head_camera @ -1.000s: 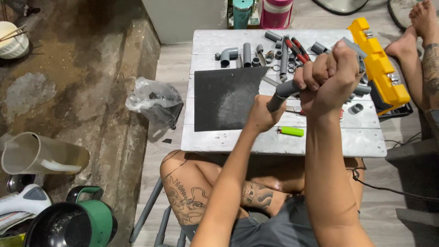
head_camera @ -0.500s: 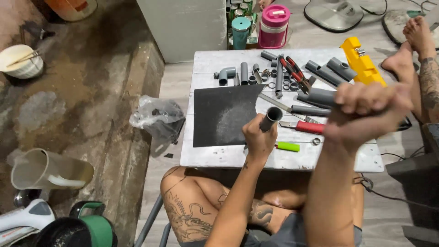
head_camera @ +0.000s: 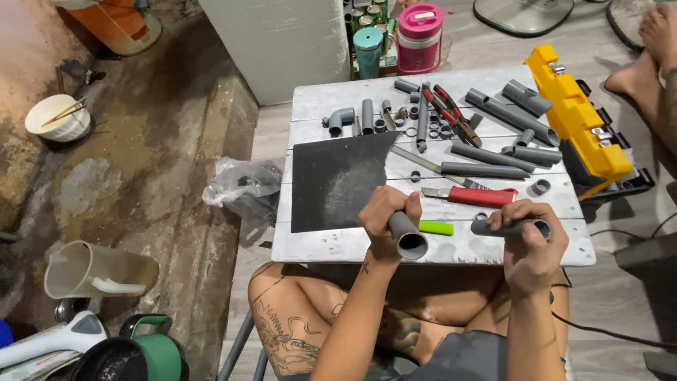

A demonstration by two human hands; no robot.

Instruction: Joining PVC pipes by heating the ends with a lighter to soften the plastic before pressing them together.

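My left hand (head_camera: pixel 384 220) grips a short grey pipe piece (head_camera: pixel 408 237), its open end facing me, over the front edge of the white wooden table (head_camera: pixel 338 248). My right hand (head_camera: pixel 530 247) holds a second grey pipe piece (head_camera: pixel 509 228) lying sideways, a little to the right. The two pipes are apart. Between the hands lies a small green marker (head_camera: pixel 436 228). A red-handled hand saw (head_camera: pixel 469 196) rests just behind. A black sheet of sandpaper (head_camera: pixel 337 179) dusted with white covers the table's left part.
Several grey pipes and fittings (head_camera: pixel 493 134), small rings and red-handled pliers (head_camera: pixel 451 113) fill the table's back. A yellow tool case (head_camera: pixel 578 127) stands at right, another person's foot (head_camera: pixel 652 63) beyond it. A plastic bag (head_camera: pixel 243 190), jug (head_camera: pixel 95 271) and bowl (head_camera: pixel 58 116) sit left on the floor.
My right hand has come down from high in front of the camera to table height with its pipe. The two pipes, joined a second ago, are now apart. The view has tilted down.
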